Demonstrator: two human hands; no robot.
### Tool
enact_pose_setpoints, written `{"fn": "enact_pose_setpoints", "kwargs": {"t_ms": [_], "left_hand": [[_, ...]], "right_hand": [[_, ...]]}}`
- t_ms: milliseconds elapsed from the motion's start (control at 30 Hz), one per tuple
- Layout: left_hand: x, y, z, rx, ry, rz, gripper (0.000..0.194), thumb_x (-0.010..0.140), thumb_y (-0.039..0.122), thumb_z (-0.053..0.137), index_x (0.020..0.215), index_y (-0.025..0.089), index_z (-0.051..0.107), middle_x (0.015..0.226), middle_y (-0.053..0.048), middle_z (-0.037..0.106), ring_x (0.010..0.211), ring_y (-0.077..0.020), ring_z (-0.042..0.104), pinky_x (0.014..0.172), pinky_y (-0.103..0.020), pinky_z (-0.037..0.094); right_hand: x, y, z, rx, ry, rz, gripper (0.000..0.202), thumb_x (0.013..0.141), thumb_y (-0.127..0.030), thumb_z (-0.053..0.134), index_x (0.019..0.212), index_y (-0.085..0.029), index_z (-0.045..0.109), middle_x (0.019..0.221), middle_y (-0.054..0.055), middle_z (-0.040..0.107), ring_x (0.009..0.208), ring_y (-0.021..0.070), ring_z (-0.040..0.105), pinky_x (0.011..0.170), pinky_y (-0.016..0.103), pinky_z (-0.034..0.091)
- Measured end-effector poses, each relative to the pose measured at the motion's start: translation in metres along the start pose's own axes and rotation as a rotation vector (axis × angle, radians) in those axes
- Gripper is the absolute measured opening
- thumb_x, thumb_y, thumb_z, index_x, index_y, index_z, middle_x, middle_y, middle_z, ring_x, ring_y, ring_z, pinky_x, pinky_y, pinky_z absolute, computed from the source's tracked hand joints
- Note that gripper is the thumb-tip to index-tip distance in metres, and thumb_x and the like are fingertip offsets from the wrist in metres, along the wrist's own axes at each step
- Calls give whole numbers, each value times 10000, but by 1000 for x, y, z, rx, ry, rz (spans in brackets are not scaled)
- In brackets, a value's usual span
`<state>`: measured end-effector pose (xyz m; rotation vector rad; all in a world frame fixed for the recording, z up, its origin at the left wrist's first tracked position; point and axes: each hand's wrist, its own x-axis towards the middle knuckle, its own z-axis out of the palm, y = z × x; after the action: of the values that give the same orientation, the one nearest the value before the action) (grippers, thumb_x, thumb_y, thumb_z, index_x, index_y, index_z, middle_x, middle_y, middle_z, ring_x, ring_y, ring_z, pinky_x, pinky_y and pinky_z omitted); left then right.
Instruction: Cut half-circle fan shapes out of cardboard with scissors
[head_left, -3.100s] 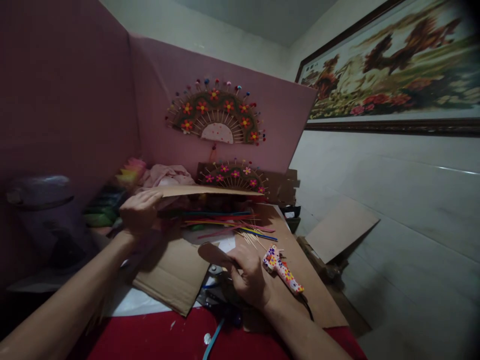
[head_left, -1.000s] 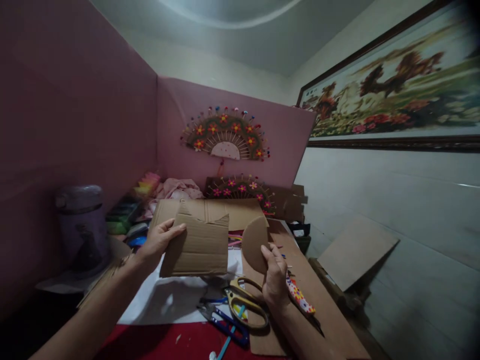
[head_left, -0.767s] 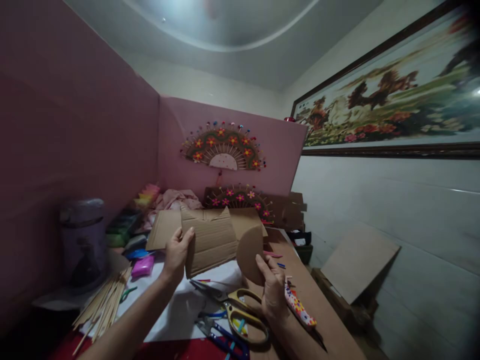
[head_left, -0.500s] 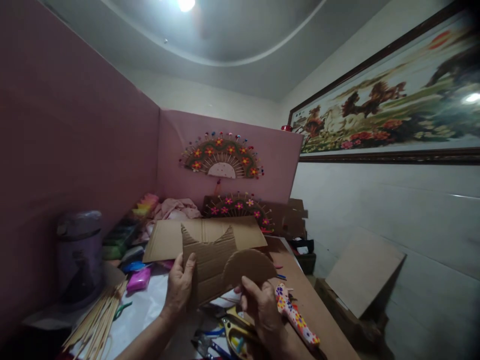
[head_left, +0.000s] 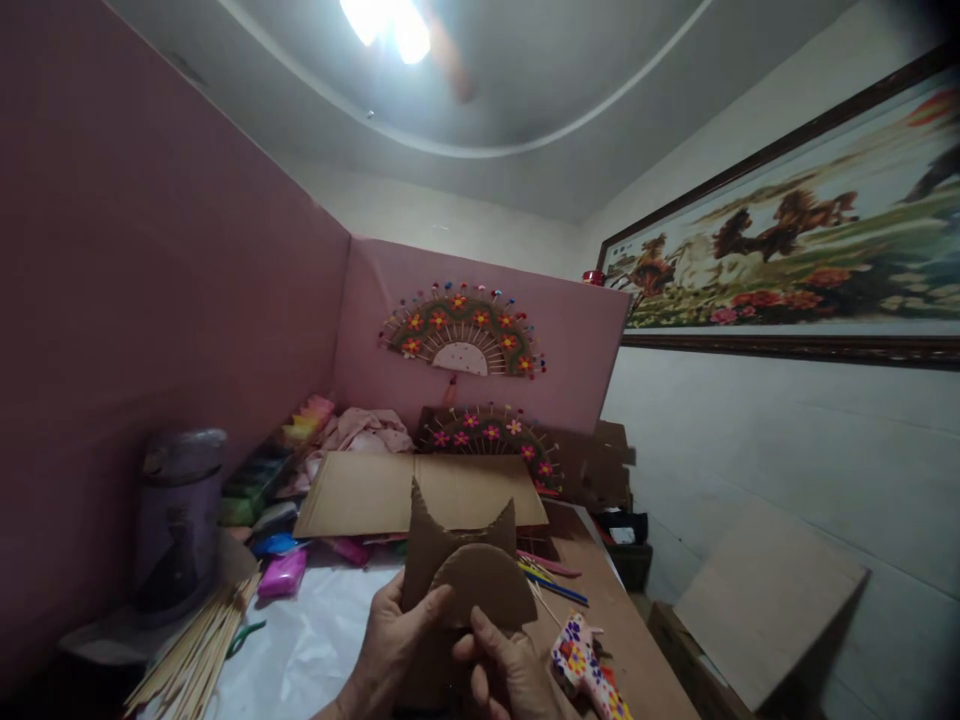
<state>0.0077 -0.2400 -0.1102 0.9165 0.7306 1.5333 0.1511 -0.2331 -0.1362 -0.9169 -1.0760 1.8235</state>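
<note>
My left hand (head_left: 401, 640) grips a piece of corrugated cardboard (head_left: 429, 535) by its left side; two pointed corners rise from its curved top edge. Its thumb also presses on a half-round cardboard piece (head_left: 487, 585), which lies over the front of the pointed piece. At the lower edge of the half-round, my right hand (head_left: 506, 665) pinches it between thumb and fingers. Just right of that hand lies a flower-patterned glue gun (head_left: 581, 655), partly cut off by the frame's bottom.
Behind the hands lies a folded cardboard sheet (head_left: 360, 495). Bamboo sticks (head_left: 191, 650), green-handled scissors (head_left: 244, 636) and a pink packet (head_left: 283, 574) are at left, near a purple container (head_left: 178, 530). Coloured pencils (head_left: 555, 585) lie at right. A decorated fan (head_left: 461, 335) hangs on the pink panel.
The half-round piece has moved left onto the front of the pointed piece, and the left thumb now presses on it. The view has tilted up; the pliers have left the frame.
</note>
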Motion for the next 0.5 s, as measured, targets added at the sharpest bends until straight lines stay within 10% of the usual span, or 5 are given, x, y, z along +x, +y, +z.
{"fn": "enact_pose_setpoints", "kwargs": {"t_ms": [233,500], "left_hand": [[-5,12,1,37,-91,-72,327,562,364,823,797,165,712,707,-77,718,595,-210,650,572,-296,508],[0,25,-9,13,-45,-103,402,603,336,793,957,174,691,869,-84,740,725,-255,692,650,-340,552]], "right_hand": [[-7,-3,6,-49,-31,-13,626,583,-708,685,610,-85,634,307,-37,436,226,17,280,279,153,107],[-17,-22,13,77,265,-367,534,667,-644,684,803,-182,453,526,-24,622,270,32,416,299,111,151]]}}
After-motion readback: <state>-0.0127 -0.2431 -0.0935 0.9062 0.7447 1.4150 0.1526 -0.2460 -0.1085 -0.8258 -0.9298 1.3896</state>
